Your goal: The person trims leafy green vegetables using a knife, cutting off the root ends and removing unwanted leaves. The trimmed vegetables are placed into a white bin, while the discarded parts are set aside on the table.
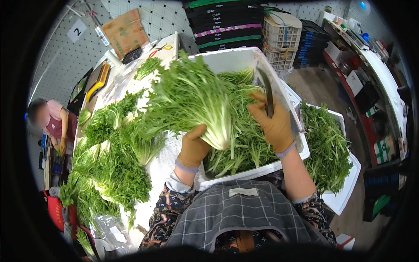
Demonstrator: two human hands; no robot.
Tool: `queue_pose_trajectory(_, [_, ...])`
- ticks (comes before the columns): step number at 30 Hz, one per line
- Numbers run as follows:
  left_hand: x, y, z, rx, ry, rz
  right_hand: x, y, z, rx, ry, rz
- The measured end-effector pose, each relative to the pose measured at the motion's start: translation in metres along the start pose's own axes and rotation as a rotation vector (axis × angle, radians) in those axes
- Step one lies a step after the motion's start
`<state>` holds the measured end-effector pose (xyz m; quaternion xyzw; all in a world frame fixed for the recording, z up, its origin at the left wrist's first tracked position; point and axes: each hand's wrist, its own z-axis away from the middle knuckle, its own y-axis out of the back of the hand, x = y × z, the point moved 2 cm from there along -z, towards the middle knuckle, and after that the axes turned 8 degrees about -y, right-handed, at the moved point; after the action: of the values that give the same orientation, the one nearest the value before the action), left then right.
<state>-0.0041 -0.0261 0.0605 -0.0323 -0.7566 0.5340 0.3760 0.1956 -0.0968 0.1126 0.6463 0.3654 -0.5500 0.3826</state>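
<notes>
My left hand (193, 147), in a tan glove, grips a head of frisée-like leafy greens (196, 101) near its pale base. The leaves fan out up and to the left, and the cut end points down to the right. In my right hand (273, 126), also gloved, is a curved knife (267, 90), its dark blade pointing upward. Both hands are over a white foam box (262, 168) holding loose greens (245, 144) and a few pale-stemmed heads. Part of the box's contents is hidden behind the held head.
A heap of greens (114, 163) covers the white table (163, 177) on my left. Beyond lie scissors (160, 49) and a yellow-edged scale (98, 82). Another foam box of greens (327, 147) stands on my right. Stacked crates (226, 26) rise behind; other people work at left.
</notes>
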Motion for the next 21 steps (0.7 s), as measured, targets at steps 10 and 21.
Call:
queue_pose_trajectory(10, [-0.017,0.020,0.008,-0.017,-0.108,-0.601,-0.024,0.008,-0.009,0.141,0.079,-0.263])
queue_pose_trajectory(21, [-0.018,0.019,0.004,-0.019,-0.310,-1.133,-0.003,0.012,-0.003,0.058,-0.014,0.053])
